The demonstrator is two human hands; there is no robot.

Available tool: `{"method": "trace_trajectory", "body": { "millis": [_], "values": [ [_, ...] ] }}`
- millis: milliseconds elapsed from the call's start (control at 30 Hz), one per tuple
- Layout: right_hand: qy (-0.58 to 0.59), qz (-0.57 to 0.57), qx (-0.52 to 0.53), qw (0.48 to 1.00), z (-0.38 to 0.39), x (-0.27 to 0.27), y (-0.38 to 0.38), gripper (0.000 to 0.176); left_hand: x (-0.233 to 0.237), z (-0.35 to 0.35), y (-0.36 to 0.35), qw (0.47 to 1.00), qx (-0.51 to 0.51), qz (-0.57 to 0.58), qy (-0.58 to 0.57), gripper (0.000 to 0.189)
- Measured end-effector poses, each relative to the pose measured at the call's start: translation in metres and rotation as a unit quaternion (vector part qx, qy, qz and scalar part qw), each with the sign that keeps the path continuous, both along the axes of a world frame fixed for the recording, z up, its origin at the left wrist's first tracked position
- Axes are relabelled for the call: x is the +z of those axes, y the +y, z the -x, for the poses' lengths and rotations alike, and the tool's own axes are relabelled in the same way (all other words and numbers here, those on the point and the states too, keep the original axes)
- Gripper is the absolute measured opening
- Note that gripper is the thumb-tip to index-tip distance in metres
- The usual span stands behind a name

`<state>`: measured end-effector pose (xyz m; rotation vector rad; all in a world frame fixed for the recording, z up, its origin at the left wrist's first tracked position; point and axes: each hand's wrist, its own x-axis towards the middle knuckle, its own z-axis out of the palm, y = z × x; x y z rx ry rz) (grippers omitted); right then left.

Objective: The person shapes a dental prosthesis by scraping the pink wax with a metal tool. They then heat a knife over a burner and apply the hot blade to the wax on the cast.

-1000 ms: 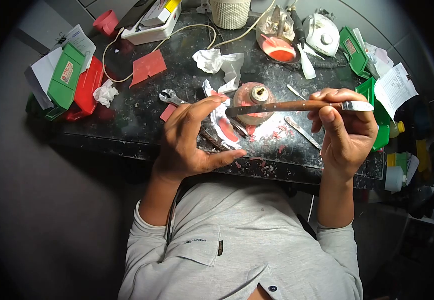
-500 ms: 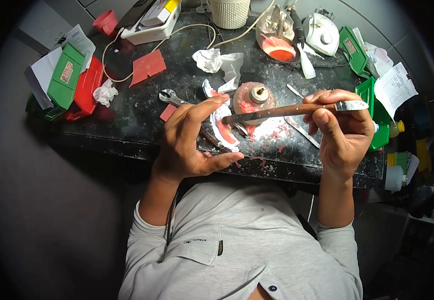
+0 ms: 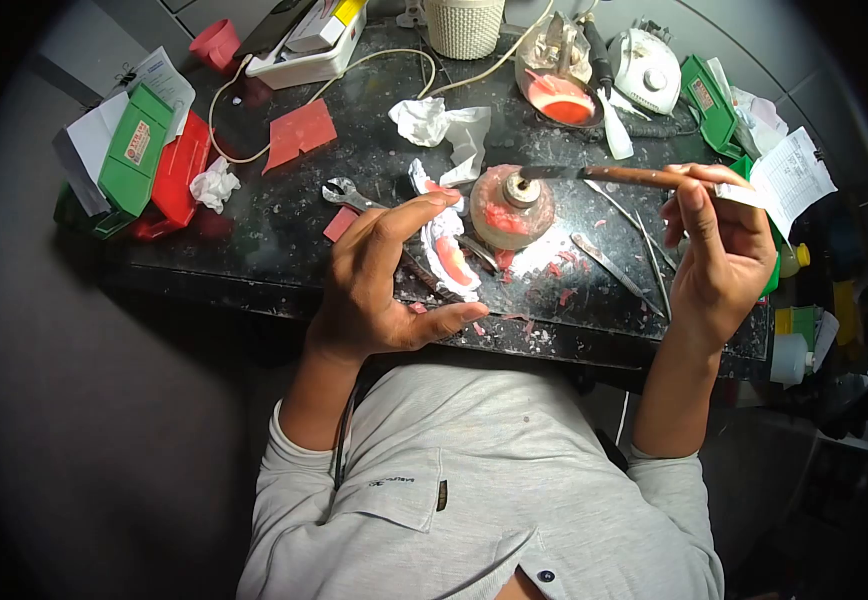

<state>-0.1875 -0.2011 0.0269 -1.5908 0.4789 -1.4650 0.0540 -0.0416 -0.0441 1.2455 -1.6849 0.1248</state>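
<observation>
My left hand (image 3: 379, 265) is curved round a white plaster dental cast (image 3: 451, 288) with pink wax along it, its index finger at the upper part and its thumb by the lower end. Part of the cast is hidden behind the fingers. Between the thumb and fingers of my right hand (image 3: 716, 230) is a wax knife (image 3: 639, 176) with a brown handle, held nearly level. Its dark blade tip is at the wick of a round glass spirit burner (image 3: 499, 225); I cannot make out a flame.
A wrench (image 3: 349, 195) and a red wax sheet (image 3: 299, 133) lie left of the burner. Crumpled tissue (image 3: 422, 122) is behind. Thin metal tools (image 3: 614, 270) and wax scraps lie to the right. Green and red bins (image 3: 134, 150) stand at the left, a respirator mask (image 3: 646, 75) at the back right.
My right hand has moved right and slightly up, taking the wax knife's tip from over the wax on the cast to the burner's wick. My left hand has stayed nearly still.
</observation>
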Motion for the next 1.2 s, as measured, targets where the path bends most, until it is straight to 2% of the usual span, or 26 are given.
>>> {"method": "trace_trajectory", "body": {
  "millis": [233, 500, 967, 1067, 1133, 1200],
  "values": [
    [0.020, -0.020, -0.020, 0.999, 0.004, -0.002, -0.008, 0.021, 0.005, 0.002, 0.000, 1.000, 0.020, 0.000, -0.011, 0.078],
    [0.021, -0.027, -0.016, 0.999, 0.004, 0.000, -0.006, 0.020, 0.010, -0.001, 0.000, 0.999, -0.023, -0.017, 0.019, 0.065],
    [0.025, -0.023, -0.019, 0.999, 0.001, 0.000, -0.003, 0.019, 0.015, -0.001, 0.003, 0.996, -0.053, -0.054, 0.043, 0.070],
    [0.016, -0.021, -0.001, 1.000, 0.000, 0.000, -0.002, 0.019, 0.015, -0.002, 0.003, 0.997, -0.056, -0.045, 0.030, 0.072],
    [-0.033, -0.029, 0.080, 0.996, -0.006, 0.000, 0.004, 0.019, 0.016, -0.002, 0.003, 0.997, -0.058, -0.040, 0.023, 0.072],
    [-0.019, -0.030, 0.090, 0.995, -0.010, 0.002, 0.012, 0.019, 0.016, -0.001, 0.004, 0.993, -0.073, -0.074, 0.059, 0.073]
  ]
}}
